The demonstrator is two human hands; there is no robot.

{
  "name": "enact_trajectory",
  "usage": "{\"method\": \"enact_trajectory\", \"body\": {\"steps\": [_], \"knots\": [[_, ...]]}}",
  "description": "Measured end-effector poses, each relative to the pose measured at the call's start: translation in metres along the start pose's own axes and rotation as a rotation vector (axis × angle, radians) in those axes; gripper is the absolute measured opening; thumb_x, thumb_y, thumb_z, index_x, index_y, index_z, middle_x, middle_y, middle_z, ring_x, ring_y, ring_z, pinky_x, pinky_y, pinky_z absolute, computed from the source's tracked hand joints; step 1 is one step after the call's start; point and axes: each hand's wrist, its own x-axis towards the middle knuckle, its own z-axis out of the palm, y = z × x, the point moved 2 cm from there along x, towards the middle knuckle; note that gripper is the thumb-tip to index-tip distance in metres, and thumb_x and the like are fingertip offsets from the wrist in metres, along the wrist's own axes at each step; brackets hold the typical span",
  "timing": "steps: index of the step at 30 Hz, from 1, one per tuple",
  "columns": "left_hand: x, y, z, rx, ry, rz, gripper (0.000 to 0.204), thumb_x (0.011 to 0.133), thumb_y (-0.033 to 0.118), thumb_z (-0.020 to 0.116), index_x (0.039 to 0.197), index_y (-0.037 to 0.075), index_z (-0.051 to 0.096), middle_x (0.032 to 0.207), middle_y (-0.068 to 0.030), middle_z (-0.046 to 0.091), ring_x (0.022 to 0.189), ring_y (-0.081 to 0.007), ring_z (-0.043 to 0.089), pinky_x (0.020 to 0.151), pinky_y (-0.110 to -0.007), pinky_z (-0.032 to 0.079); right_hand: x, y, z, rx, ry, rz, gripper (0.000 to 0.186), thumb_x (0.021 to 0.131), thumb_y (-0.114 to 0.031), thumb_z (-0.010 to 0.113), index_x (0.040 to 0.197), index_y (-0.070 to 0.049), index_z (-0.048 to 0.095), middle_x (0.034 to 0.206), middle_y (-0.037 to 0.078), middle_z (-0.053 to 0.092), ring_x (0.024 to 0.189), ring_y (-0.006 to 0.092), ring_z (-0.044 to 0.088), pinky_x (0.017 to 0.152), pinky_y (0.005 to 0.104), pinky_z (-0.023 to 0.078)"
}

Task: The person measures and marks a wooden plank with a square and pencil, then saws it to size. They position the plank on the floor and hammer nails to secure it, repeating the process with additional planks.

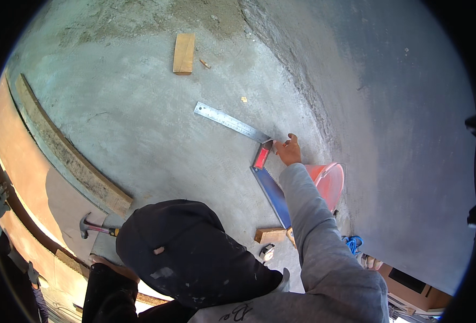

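Centre frame, a silver steel square [230,123] with a red-faced dark handle lies flat, blade finely marked. A co-worker's bare hand [289,152] is right at its corner, fingers spread, contact unclear! The wearer's own hands are out of view: can't tell their state. Underneath, dusty grey concrete [141,156]; at frame right, a smooth darker surface [415,134].

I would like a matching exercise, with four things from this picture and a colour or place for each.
Things:
1. saw
2. bucket
3. hammer
4. square

Descriptions:
A. left of the black cap
B. silver blade, red on handle
C. blue blade
D. pinkish red, beside the grey sleeve

Pairs: 1-C; 2-D; 3-A; 4-B
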Motion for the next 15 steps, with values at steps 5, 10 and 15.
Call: {"method": "enact_trajectory", "body": {"steps": [5,10,15], "knots": [[-0.001,-0.005,-0.009,0.005,-0.026,0.004,0.038,0.098,0.017,0.048,0.133,0.002,0.050,0.128,-0.0219,0.061,0.115,-0.0359,0.061,0.096,-0.045,0.050,-0.120,0.041,-0.025,0.076,-0.009,-0.365,0.044,0.085,-0.015,0.075,0.123,-0.001,0.058,0.108,0.018,0.067,0.099,0.0323,0.067,0.088,0.0406,0.053],[-0.002,-0.008,-0.020,0.003,-0.044,0.002,0.038,0.097,0.016,0.050,0.132,0.001,0.052,0.127,-0.0220,0.062,0.113,-0.0357,0.062,0.095,-0.045,0.051,-0.254,0.171,-0.045,-0.177,-0.039,0.129,0.024,0.083,-0.008,0.065,0.106,-0.001,0.060,0.108,0.020,0.063,0.105,0.0372,0.060,0.091,0.0470,0.048],[-0.006,-0.030,-0.034,-0.017,-0.069,-0.012,0.038,0.096,0.016,0.052,0.131,0.001,0.053,0.126,-0.0222,0.063,0.112,-0.0356,0.063,0.093,-0.044,0.052,-0.277,0.294,-0.055,-0.495,-0.160,0.688,0.053,0.076,-0.011,0.059,0.128,-0.004,0.061,0.137,0.024,0.050,0.123,0.0489,0.047,0.107,0.0507,0.041]]}}
